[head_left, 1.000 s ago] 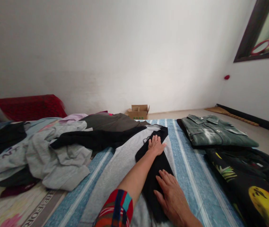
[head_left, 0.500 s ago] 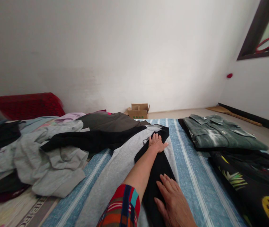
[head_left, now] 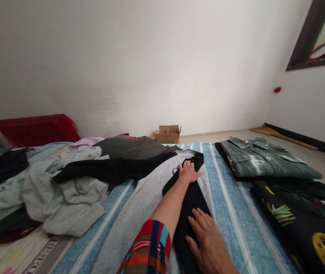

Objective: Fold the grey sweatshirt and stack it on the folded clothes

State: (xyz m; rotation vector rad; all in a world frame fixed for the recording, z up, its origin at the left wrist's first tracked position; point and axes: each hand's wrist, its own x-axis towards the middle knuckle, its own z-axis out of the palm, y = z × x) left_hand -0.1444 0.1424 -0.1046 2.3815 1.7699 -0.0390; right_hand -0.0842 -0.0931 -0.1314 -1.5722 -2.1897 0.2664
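Note:
A grey shirt with black sleeves (head_left: 142, 213) lies spread on a blue striped cloth (head_left: 225, 190). Its right sleeve (head_left: 192, 207) is laid back over the grey body, while the other black sleeve (head_left: 119, 169) stretches out to the left over a heap of clothes. My left hand (head_left: 189, 172) rests flat near the shoulder of the folded sleeve, fingers stretched out. Closer to me, my right hand (head_left: 208, 239) lies with fingers apart on the same sleeve and its right edge. Neither hand grasps anything.
Loose clothes, among them a grey garment (head_left: 65, 201), are heaped on the left. To the right lie a folded green denim jacket (head_left: 268, 160) and a folded black printed garment (head_left: 299, 213). A cardboard box (head_left: 167, 135) and a red item (head_left: 39, 129) are by the wall.
Both hands stay almost in place on the black sleeve. The view has shifted very slightly; the shirt lies as before.

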